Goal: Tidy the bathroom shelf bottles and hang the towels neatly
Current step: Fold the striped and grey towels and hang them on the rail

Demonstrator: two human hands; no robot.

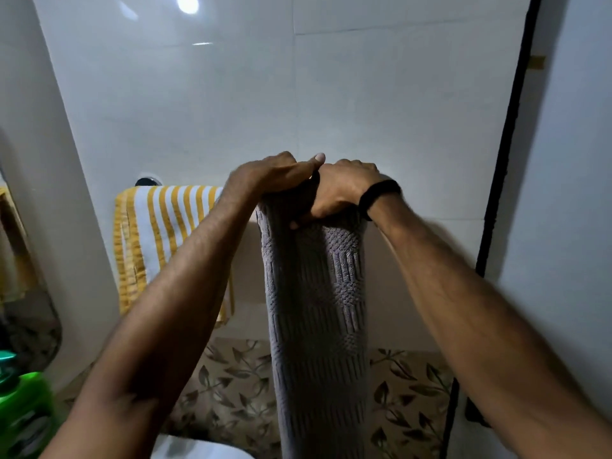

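A grey textured towel hangs folded over a wall rail, down the middle of the view. My left hand lies on its top fold with the fingers curled over the far side. My right hand, a black band at its wrist, grips the top of the towel, thumb pressed on the front face. The two hands touch each other. To the left a yellow-and-white striped towel hangs on the same rail, whose dark wall mount shows above it. The rail itself is hidden under the towels.
A green bottle stands at the bottom left, beside a mirror edge. White wall tiles rise behind the rail, with leaf-patterned tiles below. A dark door frame runs down the right.
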